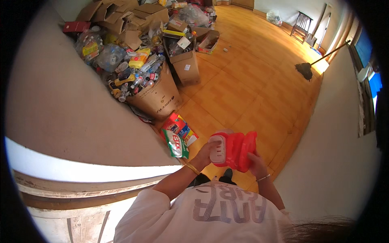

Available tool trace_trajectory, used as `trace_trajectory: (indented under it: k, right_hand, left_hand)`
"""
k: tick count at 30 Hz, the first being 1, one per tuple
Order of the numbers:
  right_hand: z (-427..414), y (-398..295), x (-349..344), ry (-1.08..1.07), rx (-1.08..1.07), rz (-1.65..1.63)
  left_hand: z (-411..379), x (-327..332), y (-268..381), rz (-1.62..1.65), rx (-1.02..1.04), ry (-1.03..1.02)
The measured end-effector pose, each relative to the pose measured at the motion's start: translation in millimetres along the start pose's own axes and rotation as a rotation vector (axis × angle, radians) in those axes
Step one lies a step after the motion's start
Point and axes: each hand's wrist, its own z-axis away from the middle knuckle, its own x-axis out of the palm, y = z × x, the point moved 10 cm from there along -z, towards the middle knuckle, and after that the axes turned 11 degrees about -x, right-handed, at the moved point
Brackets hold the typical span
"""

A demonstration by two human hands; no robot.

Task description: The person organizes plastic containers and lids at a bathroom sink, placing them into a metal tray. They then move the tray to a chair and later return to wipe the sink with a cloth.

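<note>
In front of my body I hold red plastic ware (237,148) with both hands. It looks like several pieces together, though their exact kind is hard to tell. A pale, slotted plastic piece (217,153) covers its left end. My left hand (209,151) grips that end, thumb over the slotted face. Around the right end, my right hand (257,164) holds the red rim. Below and left of the hands, on the floor by the wall, lie a red OMO detergent bag (173,123) and a white-and-green packet (176,145).
A large cardboard box (161,97) overflows with plastic bottles. Behind it stand another carton (185,68) and a heap of flattened cardboard (133,15). A mop (304,71) leans at the right wall; a small chair (302,25) stands beyond. The tiled floor (249,79) stretches ahead.
</note>
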Motion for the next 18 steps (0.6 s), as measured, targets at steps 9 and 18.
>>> trace_trajectory:
  k: [9,18]
  right_hand:
    - [-143.4,-22.9,13.0,-0.058,0.117,0.023]
    - [-296.0,-64.5,25.3,-0.042,0.106,0.068]
  left_hand:
    - [-70.1,0.5,97.1,0.135,0.107,0.052]
    - [-162.1,34.2,221.6,0.161,0.07,-0.01]
